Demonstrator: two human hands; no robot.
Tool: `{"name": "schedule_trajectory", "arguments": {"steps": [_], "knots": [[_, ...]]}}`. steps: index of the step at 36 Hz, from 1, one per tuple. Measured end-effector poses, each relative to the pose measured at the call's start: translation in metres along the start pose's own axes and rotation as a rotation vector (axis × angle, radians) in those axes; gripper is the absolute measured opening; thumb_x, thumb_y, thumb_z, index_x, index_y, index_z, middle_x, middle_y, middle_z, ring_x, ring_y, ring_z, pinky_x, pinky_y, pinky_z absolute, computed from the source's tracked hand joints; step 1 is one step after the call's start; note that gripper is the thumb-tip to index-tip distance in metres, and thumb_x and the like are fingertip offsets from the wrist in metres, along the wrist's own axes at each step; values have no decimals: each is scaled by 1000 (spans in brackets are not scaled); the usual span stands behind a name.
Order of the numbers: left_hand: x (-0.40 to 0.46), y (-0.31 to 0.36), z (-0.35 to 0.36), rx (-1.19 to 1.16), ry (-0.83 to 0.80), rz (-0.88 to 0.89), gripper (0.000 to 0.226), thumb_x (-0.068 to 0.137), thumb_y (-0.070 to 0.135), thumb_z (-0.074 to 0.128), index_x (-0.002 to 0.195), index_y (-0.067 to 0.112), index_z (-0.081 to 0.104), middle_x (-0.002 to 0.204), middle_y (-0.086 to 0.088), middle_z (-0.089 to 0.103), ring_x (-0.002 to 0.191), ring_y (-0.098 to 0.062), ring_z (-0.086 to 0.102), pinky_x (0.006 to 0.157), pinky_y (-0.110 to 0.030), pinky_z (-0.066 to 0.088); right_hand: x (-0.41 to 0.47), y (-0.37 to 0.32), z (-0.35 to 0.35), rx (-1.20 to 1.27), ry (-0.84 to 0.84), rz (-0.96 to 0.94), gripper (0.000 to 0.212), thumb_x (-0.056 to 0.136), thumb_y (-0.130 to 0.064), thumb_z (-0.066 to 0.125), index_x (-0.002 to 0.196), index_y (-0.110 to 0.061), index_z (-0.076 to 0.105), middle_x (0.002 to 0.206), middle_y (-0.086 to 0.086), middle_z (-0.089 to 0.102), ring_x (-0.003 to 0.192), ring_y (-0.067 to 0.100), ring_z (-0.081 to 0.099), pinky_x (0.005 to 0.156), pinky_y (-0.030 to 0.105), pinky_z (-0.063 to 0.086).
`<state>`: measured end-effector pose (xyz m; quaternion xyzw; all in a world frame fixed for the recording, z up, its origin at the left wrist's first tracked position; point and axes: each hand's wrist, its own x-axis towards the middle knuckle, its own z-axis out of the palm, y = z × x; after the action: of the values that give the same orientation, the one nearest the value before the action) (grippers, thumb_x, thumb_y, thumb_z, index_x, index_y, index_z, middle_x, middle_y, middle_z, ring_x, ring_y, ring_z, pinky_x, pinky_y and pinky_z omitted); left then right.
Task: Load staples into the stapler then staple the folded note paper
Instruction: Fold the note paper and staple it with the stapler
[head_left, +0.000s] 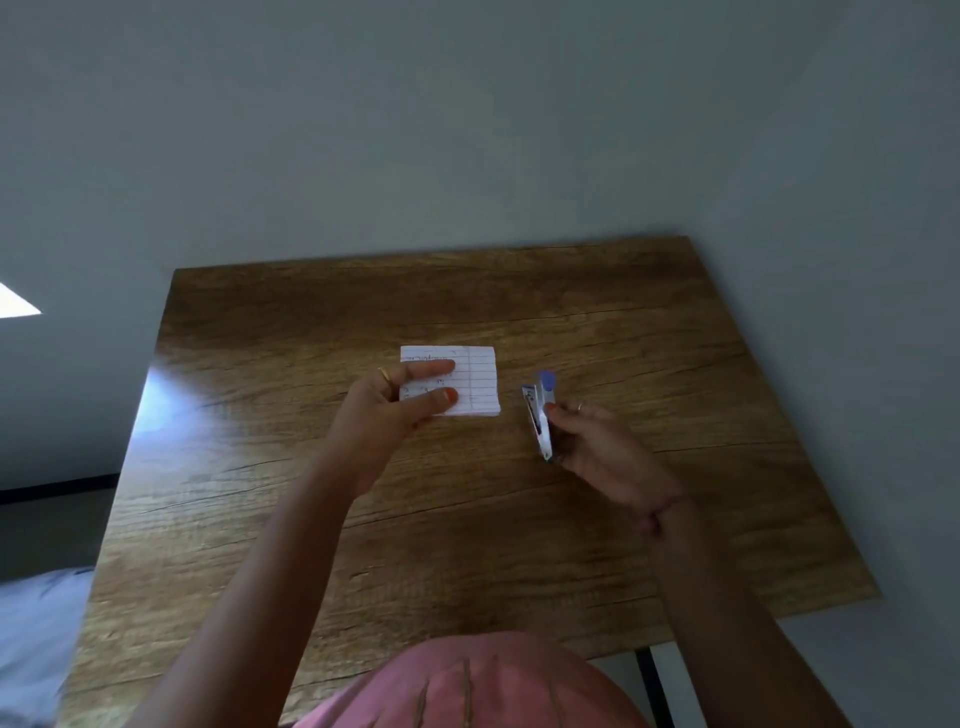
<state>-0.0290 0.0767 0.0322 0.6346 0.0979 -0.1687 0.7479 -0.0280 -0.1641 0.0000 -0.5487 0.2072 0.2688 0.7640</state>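
My left hand (395, 410) pinches the folded note paper (457, 382), my right hand (587, 441) grips the stapler (540, 415) at its three o'clock, so stapling comes next, I judge: mouth over edge.

Single head cam on my feed, wide-angle, pitched forward and down from above the wooden table (675, 519). Table fills mid-frame, far edge toward 12 o'clock against a grey wall (467, 130). Both forearms enter from 6 o'clock, close to the lens. Pink garment (467, 686) sits at bottom edge. No second view to overlap.
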Motion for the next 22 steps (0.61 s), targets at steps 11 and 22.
{"name": "schedule_trajectory", "arguments": {"steps": [11,22], "knots": [[2,12,11,-20,-81,-38,38,55,17,85,92,17,76,110,-12,70,91,-25,73,67,-28,61,-25,-10,9,54,-311,31,29,96,-14,40,117,-8,58,92,9,68,71,14,63,58,25,52],[2,20,15,1,-93,18,32,74,10,71,104,21,73,118,-10,64,93,-20,72,66,-21,58,-33,-14,14,-160,-303,-9,53,84,-51,54,121,-13,60,99,12,73,70,12,64,56,22,52]]}}
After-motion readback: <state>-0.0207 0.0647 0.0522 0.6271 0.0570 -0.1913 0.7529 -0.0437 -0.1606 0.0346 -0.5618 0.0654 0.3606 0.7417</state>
